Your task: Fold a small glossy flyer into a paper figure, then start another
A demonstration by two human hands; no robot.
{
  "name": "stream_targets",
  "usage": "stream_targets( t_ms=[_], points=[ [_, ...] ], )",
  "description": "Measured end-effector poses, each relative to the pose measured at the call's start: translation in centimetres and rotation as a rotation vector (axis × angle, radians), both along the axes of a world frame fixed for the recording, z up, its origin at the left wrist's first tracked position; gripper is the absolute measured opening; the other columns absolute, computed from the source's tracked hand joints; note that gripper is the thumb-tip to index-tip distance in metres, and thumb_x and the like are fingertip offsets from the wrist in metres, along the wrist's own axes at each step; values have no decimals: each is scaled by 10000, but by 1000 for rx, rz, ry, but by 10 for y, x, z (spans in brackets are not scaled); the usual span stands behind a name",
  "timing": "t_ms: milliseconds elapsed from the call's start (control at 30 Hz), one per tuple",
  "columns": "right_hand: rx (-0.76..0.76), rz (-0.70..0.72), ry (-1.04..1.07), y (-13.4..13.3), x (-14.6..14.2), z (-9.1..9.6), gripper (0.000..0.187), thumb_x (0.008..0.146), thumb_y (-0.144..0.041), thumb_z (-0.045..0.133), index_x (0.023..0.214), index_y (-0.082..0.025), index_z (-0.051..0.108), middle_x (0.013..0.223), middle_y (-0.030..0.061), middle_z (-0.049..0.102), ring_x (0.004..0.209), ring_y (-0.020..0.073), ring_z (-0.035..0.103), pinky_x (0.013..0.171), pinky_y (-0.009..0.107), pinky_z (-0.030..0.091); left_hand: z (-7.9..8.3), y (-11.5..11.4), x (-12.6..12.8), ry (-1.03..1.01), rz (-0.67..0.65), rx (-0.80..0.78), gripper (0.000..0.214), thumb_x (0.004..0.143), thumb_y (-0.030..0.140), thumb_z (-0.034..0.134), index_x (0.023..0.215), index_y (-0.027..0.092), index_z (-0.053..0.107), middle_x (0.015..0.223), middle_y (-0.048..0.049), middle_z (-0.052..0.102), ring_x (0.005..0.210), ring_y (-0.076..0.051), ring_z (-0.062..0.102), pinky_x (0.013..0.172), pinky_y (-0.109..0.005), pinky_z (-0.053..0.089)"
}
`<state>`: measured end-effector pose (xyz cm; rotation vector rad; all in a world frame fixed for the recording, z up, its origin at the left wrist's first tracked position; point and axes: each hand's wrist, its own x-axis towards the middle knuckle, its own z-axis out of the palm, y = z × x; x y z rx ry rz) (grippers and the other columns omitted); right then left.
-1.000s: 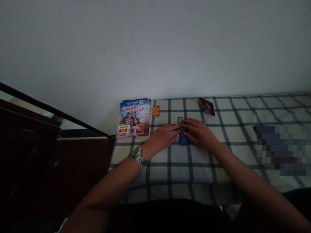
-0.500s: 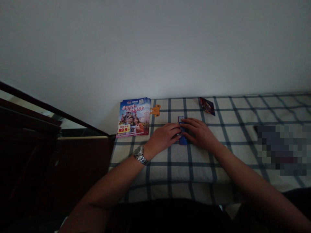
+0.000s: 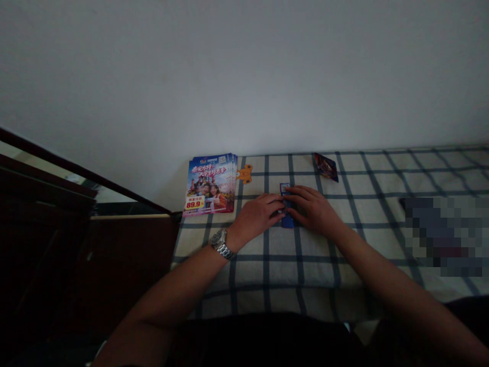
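Head view: left hand point(image 3: 257, 216) and right hand point(image 3: 315, 211) press flat, closed-together fingers on blue folded paper point(image 3: 288, 222), lengthwise toward wall point(image 3: 244, 76).

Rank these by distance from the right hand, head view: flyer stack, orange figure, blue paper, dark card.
1. blue paper, under the right hand fingertips.
2. dark card, beyond the hand, near the wall.
3. orange figure, off to the left.
4. flyer stack, farthest left, at the bed's edge.
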<state>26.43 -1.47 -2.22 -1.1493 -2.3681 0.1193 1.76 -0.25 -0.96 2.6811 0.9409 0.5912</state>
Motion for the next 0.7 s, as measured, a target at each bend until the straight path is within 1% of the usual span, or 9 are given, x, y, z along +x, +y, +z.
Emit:
stream_targets(
  t_ms=[67,233,467,600,700],
  points=[
    [-1,1,4,0,0,0,352,1008,-333,631,1345,-240,675,1493,100,631,1376,333,580,1149,570,500,1,0,0,-1,5,1,233,1036,339,631,1218,208,695,1381,-58,660,1207,-226,649,1022,-395,590],
    [-6,-1,12,0,0,1,363,1000,-318,643,1354,-239,668,1496,96,630,1391,331,568,1162,571,490,0,0,1,-5,5,-13,241,1031,315,642,1243,206,679,1387,-59,661,1249,-227,635,1059,-395,574],
    [-31,8,28,1,1,0,380,988,-325,659,1361,-252,670,1484,105,639,1373,339,582,1146,589,499,-1,-2,0,-1,19,6,314,1043,323,617,1332,206,651,1411,-75,651,1254,-230,633,1049,-397,580],
    [-28,9,17,1,1,0,381,992,-312,650,1367,-250,661,1494,92,634,1389,332,569,1161,579,488,0,-3,2,9,29,26,303,1049,341,605,1311,204,670,1402,-74,652,1250,-228,633,1044,-396,578],
    [-26,3,4,0,0,1,365,998,-312,643,1355,-236,664,1492,91,636,1394,329,563,1173,570,479,1,-4,4,19,57,36,302,1045,356,612,1298,203,678,1376,-71,666,1225,-230,643,1009,-390,589]
  ],
)
